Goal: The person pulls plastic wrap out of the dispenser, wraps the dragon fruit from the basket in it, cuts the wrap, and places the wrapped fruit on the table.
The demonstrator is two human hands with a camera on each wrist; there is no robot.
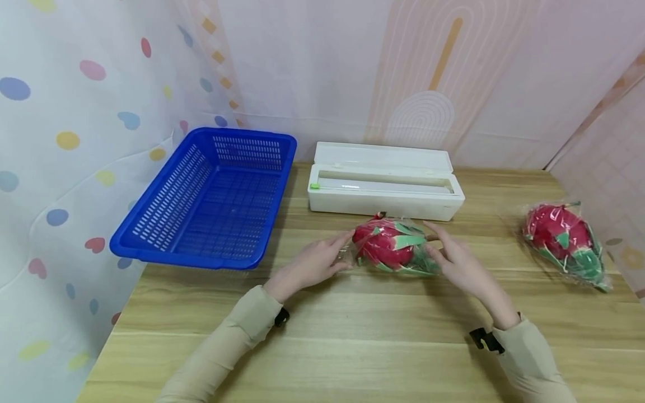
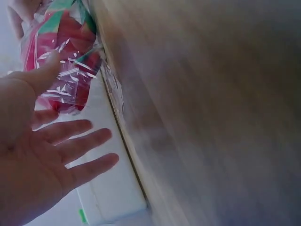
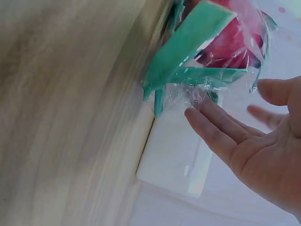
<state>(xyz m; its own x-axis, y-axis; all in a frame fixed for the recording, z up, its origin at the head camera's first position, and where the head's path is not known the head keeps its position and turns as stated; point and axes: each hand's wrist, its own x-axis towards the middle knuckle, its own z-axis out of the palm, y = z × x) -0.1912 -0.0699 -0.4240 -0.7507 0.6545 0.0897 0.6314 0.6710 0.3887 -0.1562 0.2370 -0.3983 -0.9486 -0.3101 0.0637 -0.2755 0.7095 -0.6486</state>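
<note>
A red dragon fruit with green scales [image 1: 388,244], wrapped in clear plastic film, lies on the wooden table between both hands. My left hand [image 1: 314,263] is at its left end; in the left wrist view the fingers [image 2: 89,143] are spread and straight, with the thumb in front of the film. At the green-tipped right end is my right hand [image 1: 461,266]. Its extended fingers [image 3: 214,134] reach the loose film there in the right wrist view, and the thumb stands apart. Neither hand curls round the fruit.
Behind the fruit stands a white cling film box [image 1: 385,207] with its lid raised and a green slider at its left. A blue plastic basket [image 1: 257,224] sits at the left. Another film-wrapped dragon fruit [image 1: 561,238] lies by the table's right edge. Patterned curtains [image 1: 322,73] hang behind.
</note>
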